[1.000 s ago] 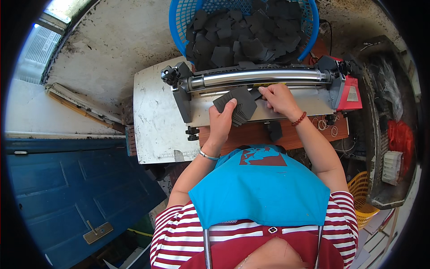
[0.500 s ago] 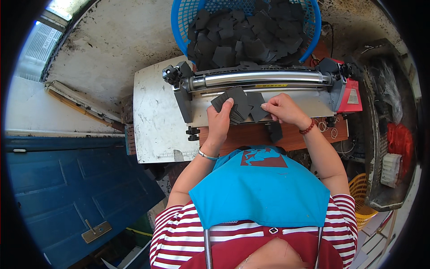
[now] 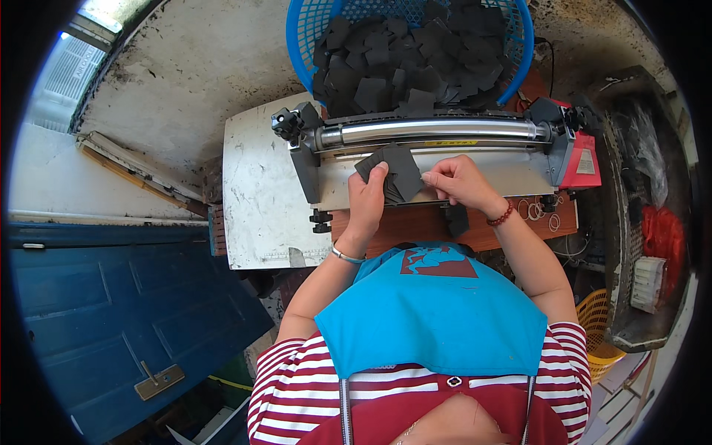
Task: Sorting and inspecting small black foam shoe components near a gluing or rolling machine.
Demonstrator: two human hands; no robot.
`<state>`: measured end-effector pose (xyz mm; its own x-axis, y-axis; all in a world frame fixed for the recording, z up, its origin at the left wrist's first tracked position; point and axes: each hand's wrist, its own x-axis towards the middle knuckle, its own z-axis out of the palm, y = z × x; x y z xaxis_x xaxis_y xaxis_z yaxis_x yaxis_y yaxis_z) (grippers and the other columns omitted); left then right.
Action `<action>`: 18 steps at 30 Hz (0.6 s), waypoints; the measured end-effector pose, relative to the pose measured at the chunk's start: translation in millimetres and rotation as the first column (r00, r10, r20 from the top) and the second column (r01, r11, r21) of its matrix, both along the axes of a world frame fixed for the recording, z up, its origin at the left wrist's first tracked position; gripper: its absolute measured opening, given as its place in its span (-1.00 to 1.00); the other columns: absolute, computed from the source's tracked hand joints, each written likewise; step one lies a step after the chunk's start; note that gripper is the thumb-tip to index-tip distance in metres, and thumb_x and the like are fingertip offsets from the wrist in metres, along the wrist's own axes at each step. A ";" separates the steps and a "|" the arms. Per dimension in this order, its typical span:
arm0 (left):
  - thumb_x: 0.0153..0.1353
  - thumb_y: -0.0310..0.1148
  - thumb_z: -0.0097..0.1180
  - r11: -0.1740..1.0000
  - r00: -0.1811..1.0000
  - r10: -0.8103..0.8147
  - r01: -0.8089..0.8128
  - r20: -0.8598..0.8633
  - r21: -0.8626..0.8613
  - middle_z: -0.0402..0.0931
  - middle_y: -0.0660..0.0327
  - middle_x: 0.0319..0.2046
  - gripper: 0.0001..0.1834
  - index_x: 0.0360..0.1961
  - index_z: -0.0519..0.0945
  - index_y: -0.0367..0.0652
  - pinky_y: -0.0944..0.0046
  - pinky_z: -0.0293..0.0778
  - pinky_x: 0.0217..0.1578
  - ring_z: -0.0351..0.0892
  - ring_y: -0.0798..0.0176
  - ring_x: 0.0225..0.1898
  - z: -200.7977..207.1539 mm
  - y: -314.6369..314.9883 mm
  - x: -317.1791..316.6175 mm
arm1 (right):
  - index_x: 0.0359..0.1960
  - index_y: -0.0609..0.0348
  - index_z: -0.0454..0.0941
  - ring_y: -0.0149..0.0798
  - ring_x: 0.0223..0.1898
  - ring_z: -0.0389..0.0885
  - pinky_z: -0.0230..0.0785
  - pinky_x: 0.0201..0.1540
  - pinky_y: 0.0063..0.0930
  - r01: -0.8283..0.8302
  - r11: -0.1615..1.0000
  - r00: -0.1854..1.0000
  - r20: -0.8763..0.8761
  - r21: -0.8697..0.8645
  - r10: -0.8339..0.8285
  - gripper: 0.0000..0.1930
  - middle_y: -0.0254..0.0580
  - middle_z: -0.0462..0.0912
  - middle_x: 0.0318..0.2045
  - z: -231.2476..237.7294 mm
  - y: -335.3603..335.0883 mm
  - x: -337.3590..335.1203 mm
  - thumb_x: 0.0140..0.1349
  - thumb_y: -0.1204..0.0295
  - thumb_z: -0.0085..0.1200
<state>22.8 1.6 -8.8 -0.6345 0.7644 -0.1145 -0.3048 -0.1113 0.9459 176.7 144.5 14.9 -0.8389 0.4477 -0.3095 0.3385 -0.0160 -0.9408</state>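
Note:
A fanned stack of thin black cut pieces (image 3: 401,172) is held in my left hand (image 3: 368,194), with the thumb on top. They are held over the metal bed of a roller machine (image 3: 489,169), just in front of its shiny roller (image 3: 437,131). My right hand (image 3: 466,184) is closed in a pinch, its fingertips at the right edge of the stack. Whether a piece lies between those fingertips is too small to make out. Below the bed, near my right hand, hangs a dark part (image 3: 455,219).
Behind the machine stands a blue basket (image 3: 298,55) heaped with black pieces. A white panel (image 3: 259,185) lies left of the machine. Rubber bands (image 3: 535,211) rest on the brown tabletop (image 3: 400,231). At right are a dark trough (image 3: 621,297) and a yellow basket (image 3: 593,315).
The separate black piece at my right fingertips no longer shows apart from the stack. My right hand has moved slightly left, up to the stack. My left hand keeps its hold.

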 end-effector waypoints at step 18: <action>0.35 -0.36 -0.01 0.999 1.000 -0.003 0.004 -0.031 0.040 0.58 0.29 -0.26 -0.71 -0.09 0.59 -0.38 0.43 0.45 -0.22 0.48 0.48 -0.25 9.1 0.8 4.1 | -0.60 0.08 0.53 -0.67 -0.73 0.32 0.12 -0.69 -0.79 -0.085 0.981 0.994 0.052 -0.175 0.096 -0.68 -0.49 0.49 -0.70 7.8 11.8 2.2 0.30 0.24 0.12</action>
<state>26.9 2.4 0.3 -0.6348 0.7700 -0.0643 -0.2758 -0.1480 0.9498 178.8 156.3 22.7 -0.8511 0.3065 -0.4263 0.4016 -0.1431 -0.9046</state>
